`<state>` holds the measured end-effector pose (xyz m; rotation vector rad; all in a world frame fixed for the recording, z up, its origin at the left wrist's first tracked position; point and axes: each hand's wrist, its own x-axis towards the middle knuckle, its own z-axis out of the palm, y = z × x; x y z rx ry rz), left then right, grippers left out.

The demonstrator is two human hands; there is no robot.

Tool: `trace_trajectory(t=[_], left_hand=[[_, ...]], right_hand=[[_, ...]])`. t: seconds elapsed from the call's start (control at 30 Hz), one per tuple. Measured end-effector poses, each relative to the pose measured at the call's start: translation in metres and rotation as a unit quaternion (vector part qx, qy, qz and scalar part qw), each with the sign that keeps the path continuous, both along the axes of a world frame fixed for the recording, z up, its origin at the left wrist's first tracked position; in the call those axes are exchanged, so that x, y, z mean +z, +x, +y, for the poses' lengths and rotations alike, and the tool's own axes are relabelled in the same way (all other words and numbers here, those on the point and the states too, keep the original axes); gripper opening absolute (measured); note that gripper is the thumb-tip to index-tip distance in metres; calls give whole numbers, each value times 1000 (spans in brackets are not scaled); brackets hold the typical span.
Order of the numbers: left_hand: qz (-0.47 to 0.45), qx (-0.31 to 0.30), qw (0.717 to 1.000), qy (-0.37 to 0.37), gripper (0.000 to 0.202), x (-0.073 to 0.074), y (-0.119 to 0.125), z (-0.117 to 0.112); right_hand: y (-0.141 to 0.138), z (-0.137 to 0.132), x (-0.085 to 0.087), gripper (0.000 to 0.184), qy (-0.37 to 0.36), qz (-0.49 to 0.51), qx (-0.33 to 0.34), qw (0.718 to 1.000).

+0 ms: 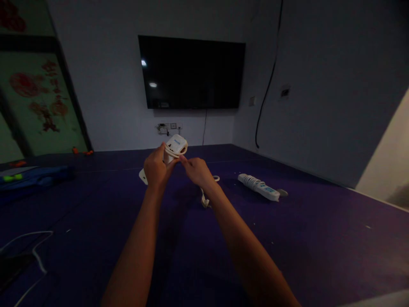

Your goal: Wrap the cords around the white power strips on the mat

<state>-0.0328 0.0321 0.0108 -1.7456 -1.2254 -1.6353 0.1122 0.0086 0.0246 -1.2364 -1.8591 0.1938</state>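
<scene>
My left hand (156, 165) is closed around a white power strip (177, 143), held raised and tilted above the purple surface. A white cord (174, 153) loops around the strip near its upper end. With thumb and fingers pinched together, my right hand (194, 167) grips that cord at the strip's right side. Below the right wrist, a white plug (205, 201) hangs or lies at the cord's loose end; I cannot tell which. To the right lies a second white power strip (263, 189), its cord wound several times around one end.
A large dark television (193, 72) hangs on the wall above several sockets (172, 126). Blue cloth (41, 175) with bright green balls lies at the left. A white cable (38, 258) curls at the lower left. A black cable (270, 81) hangs down the right wall.
</scene>
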Motion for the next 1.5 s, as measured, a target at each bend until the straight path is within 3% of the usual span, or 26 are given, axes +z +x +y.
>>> trace_trajectory(t=[0.17,0.33,0.83,1.17,1.5], left_hand=[[40,4,999,31,66,-1,5,1],[80,8,996,40,62,4,10,-3],[8,-76,997,-4,61,8,15,-6],[27,-212,975,-55,80,16,20,-15],[47,-271,959,-69,88,22,16,-27]], right_hand=[[4,-2,1,67,5,12,-69,998],[8,-4,2,67,13,32,-96,995],[7,7,-7,61,22,177,-60,982],[18,13,-4,54,36,346,-33,937],[27,3,8,52,-8,429,13,903]])
